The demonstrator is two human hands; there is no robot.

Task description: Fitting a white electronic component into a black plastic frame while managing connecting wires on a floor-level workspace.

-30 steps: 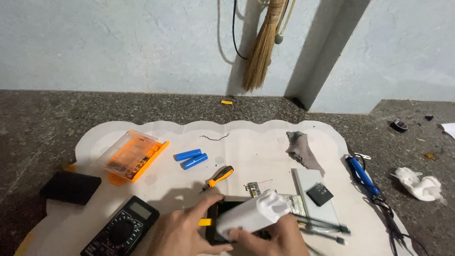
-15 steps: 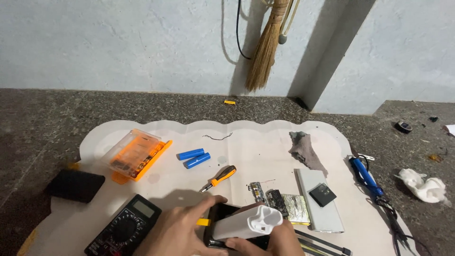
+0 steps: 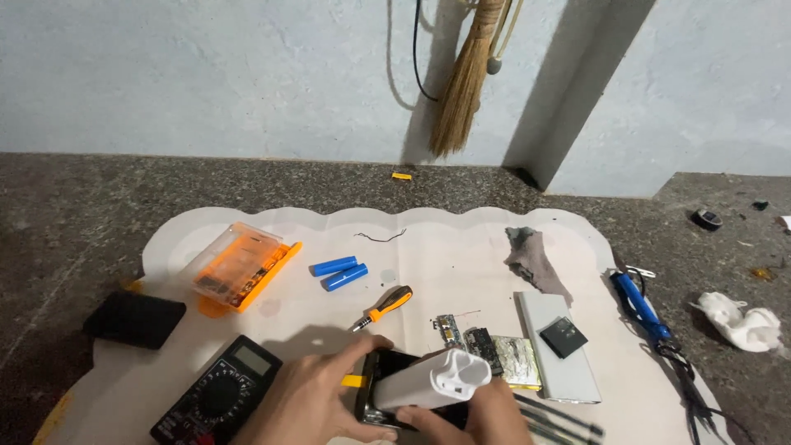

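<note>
I see both hands, left (image 3: pixel 317 400) and right (image 3: pixel 474 412), clamped on the white case (image 3: pixel 432 383), probably over the phone (image 3: pixel 387 367); a slip could drop it onto the boards (image 3: pixel 482 346).

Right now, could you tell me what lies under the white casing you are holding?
Under the white casing a black flat device with an orange tab shows. Both hands, left hand and right hand, cover the rest.

Casing (image 3: pixel 435 386): white plastic, smooth, matt.
Mat (image 3: pixel 445 255): white sheet, smooth, scalloped edge.
Floor (image 3: pixel 74 206): speckled stone, rough-looking.
Cells (image 3: pixel 339 272): blue glossy wrap.
Screwdriver (image 3: pixel 384 306): orange-black plastic handle, metal shaft.
Rag (image 3: pixel 535 259): grey cloth, crumpled, near mat's right edge.
Multimeter (image 3: pixel 216 394): black matt plastic.
Box (image 3: pixel 237 265): clear and orange plastic.
</note>
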